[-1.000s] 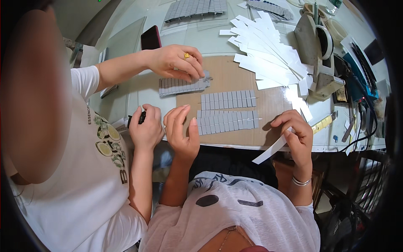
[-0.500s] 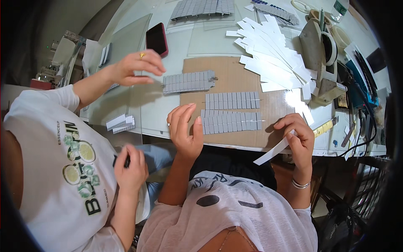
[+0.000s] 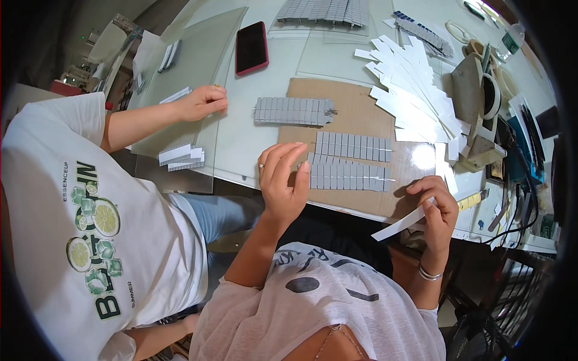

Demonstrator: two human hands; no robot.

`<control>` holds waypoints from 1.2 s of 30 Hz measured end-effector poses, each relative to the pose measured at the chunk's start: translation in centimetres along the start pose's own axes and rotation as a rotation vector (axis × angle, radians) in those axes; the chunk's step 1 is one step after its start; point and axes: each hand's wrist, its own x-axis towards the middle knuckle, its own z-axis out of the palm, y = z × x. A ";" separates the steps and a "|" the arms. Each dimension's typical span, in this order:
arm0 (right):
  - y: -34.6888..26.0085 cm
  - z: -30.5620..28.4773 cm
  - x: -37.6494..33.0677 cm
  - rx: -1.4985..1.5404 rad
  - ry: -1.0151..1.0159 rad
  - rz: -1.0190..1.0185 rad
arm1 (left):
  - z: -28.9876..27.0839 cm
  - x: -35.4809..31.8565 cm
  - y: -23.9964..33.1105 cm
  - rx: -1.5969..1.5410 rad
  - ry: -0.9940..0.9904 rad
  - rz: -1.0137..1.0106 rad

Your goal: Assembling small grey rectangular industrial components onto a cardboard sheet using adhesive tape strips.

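My left hand is raised at the left end of the nearer row of grey rectangular tiles, fingers loosely bent and apart, holding nothing. Whether its fingertips touch that row I cannot tell. Between the thumb and fingers of my right hand is a narrow white strip, slanting down to the left over the table's front edge. A second tile row lies just beyond the nearer one. Both rest on a brown cardboard sheet, with thin wires poking from their ends.
A stack of tile rows overlaps the cardboard's left edge. White strips lie heaped at the right, beside a tape dispenser. A phone lies farther back. At the left, a co-worker's hand is over the table.
The co-worker's hand has drawn back left from the tile stack, and their other hand has dropped lower. The whole view has shifted. My hands keep nearly the same pose, the white strip still in my right.
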 end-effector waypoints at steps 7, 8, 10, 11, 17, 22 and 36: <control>-0.1 0.1 0.0 -0.029 0.009 0.037 | -2.5 3.1 -1.2 0.077 -0.329 -0.180; -0.2 0.1 0.1 -0.030 0.008 0.035 | -2.7 3.4 -1.8 0.079 -0.363 -0.181; -0.3 0.0 0.1 -0.016 0.020 0.044 | -3.2 3.8 -1.9 0.111 -0.408 -0.167; -0.2 0.1 0.1 -0.017 0.026 0.041 | -3.3 4.0 -2.1 0.147 -0.453 -0.148; 0.1 0.2 0.1 -0.028 0.024 0.032 | -3.1 4.6 -3.1 0.094 -0.519 -0.106; 0.1 0.3 0.3 -0.022 0.014 0.016 | -3.2 5.0 -3.5 0.103 -0.515 -0.085; 0.4 -0.3 -0.1 0.285 0.141 -0.027 | -3.8 3.3 -3.9 0.085 -0.161 -0.009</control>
